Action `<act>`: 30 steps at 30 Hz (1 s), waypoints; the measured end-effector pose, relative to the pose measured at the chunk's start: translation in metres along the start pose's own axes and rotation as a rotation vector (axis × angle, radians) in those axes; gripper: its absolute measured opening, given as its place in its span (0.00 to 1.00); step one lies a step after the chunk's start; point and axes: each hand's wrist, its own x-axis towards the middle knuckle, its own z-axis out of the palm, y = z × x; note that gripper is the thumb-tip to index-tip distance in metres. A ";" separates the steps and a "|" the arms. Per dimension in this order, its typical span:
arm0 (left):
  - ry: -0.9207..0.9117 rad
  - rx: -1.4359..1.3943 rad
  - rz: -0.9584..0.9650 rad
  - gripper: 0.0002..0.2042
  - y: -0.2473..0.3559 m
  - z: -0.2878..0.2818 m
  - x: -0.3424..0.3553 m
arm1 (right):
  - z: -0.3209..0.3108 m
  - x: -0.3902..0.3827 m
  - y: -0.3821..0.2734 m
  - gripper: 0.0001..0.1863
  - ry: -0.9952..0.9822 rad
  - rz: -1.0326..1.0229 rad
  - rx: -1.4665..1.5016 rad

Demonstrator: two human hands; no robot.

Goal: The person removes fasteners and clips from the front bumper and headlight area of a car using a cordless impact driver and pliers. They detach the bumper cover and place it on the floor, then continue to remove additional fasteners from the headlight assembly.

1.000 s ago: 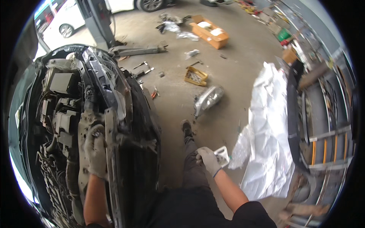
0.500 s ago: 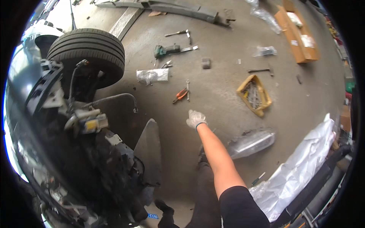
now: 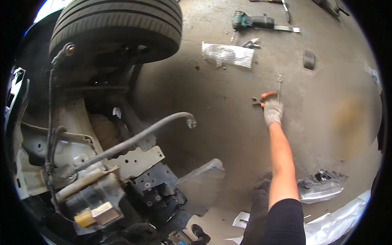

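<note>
My right hand (image 3: pixel 273 109), in a knit glove, is down at floor level with its fingers closed on orange-handled pliers (image 3: pixel 267 95), partly hidden by the glove. A metal wrench (image 3: pixel 280 83) lies just beyond them. My left hand is out of view. Above these lie a crumpled foil strip (image 3: pixel 226 54), a small dark block (image 3: pixel 308 59) and a teal-and-black power tool (image 3: pixel 253 22).
The car's opened front end (image 3: pixel 94 171), with tire (image 3: pixel 116 22), dangling hose (image 3: pixel 151 126) and grey panel (image 3: pixel 200 185), fills the left. A headlight (image 3: pixel 320 190) and white sheeting (image 3: pixel 335 220) lie lower right. A blurred patch hides a yellowish shape at right.
The view has turned down from the car's top toward the wheel and floor. My right arm has reached out to the pliers and closed on them. My left hand has left the view.
</note>
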 end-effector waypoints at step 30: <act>0.034 -1.654 0.092 0.13 -0.193 -0.072 -0.175 | -0.423 -0.794 -0.588 0.26 -0.571 -0.753 0.133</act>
